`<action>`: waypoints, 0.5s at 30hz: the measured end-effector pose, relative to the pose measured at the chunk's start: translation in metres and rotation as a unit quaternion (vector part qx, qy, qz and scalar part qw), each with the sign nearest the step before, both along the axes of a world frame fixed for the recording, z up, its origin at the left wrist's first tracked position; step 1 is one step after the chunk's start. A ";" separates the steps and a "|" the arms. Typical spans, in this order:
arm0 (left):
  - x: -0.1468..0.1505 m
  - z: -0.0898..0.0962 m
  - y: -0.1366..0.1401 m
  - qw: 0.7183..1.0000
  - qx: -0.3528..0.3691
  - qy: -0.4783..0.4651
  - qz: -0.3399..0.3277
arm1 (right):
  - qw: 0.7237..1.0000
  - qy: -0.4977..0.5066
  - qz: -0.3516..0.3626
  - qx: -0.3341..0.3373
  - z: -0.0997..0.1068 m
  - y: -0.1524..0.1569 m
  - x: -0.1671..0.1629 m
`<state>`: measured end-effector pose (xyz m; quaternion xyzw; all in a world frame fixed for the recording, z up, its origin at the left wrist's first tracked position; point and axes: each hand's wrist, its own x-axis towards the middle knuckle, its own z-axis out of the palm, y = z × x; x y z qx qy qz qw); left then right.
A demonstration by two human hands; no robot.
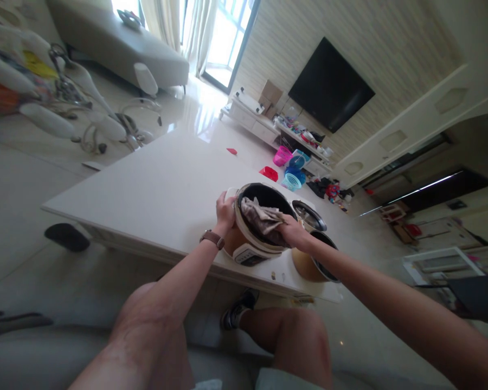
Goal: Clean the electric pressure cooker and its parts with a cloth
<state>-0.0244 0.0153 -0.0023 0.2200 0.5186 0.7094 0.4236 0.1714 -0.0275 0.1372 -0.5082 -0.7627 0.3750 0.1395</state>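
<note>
A rice cooker (232, 245) with a pale rim and a small control panel stands on the white table, its dark inside exposed. My left hand (226, 210) grips its left side near the rim, fingers partly hidden behind it. In my right hand (293, 231) is a crumpled greyish-brown cloth (261, 215), which lies over the cooker's opening and partly inside. Just right of the cooker is a gold-coloured pot (305, 264) with a dark inside, partly covered by my right forearm. Behind them a round lid-like part (309, 215) shows its metallic underside.
The white table (146, 189) stretches to the left, with a small red piece (231, 151) near its far edge. Beyond are a red container (269, 173), a pink basket (282, 156) and a light blue basket (291, 182). A white swivel chair (100, 122) stands at left.
</note>
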 end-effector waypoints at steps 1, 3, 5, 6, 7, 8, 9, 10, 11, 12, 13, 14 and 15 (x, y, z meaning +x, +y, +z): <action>0.000 0.001 0.000 1.000 0.002 0.000 0.001 | 0.997 0.027 -0.066 0.006 -0.005 0.004 -0.011; 0.000 0.002 -0.001 1.000 -0.003 -0.005 0.009 | 0.984 0.064 -0.168 0.012 -0.015 0.016 -0.033; -0.001 0.003 -0.001 1.000 0.005 -0.002 0.010 | 0.978 0.086 -0.189 0.013 -0.024 0.029 -0.054; -0.001 0.003 -0.001 1.000 0.016 -0.002 0.004 | 0.981 0.086 -0.176 0.007 -0.028 0.034 -0.063; -0.001 0.004 -0.001 0.999 0.031 -0.002 -0.005 | 0.985 0.076 -0.155 0.002 -0.032 0.038 -0.072; -0.002 0.004 -0.001 0.999 0.046 -0.003 -0.013 | 0.989 0.063 -0.133 0.005 -0.034 0.040 -0.078; -0.002 0.004 -0.001 0.998 0.059 -0.003 -0.018 | 0.992 0.047 -0.115 0.009 -0.036 0.041 -0.083; -0.002 0.004 -0.002 0.998 0.068 -0.003 -0.019 | 0.995 0.033 -0.097 0.015 -0.036 0.040 -0.084; -0.002 0.005 -0.002 0.997 0.075 -0.001 -0.017 | 0.997 0.023 -0.077 0.018 -0.034 0.038 -0.083; -0.002 0.005 -0.003 0.997 0.079 0.002 -0.015 | 0.998 0.014 -0.053 0.013 -0.030 0.035 -0.079; -0.002 0.005 -0.003 0.997 0.080 0.006 -0.016 | 1.000 0.005 -0.023 0.000 -0.024 0.032 -0.072; -0.001 0.005 -0.004 0.997 0.074 0.007 -0.014 | 1.000 -0.006 0.015 -0.019 -0.017 0.028 -0.063; -0.001 0.005 -0.004 0.998 0.062 0.007 -0.012 | 0.997 -0.021 0.058 -0.043 -0.008 0.025 -0.053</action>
